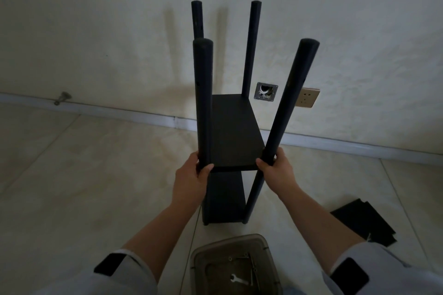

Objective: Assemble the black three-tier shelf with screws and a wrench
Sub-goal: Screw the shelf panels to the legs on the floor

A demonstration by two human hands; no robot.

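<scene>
shelf [231, 132]: stands upright on the floor [84, 175] by the wall, two boards fitted, four posts rising past the upper board.
left hand [191, 175]: fingers curled round the near left post [203, 103] at the upper board's level.
right hand [275, 170]: wrapped round the near right post [287, 108], same height.
key relation: shelf lies straight ahead between both hands, long axis vertical; neither hand nearer.
third board [363, 224]: probably this, flat on the floor to the right, well apart.
wrench [238, 280]: in the tray [199, 256] with screws [251, 270], near the body.
likely next: top tier not yet on.
</scene>
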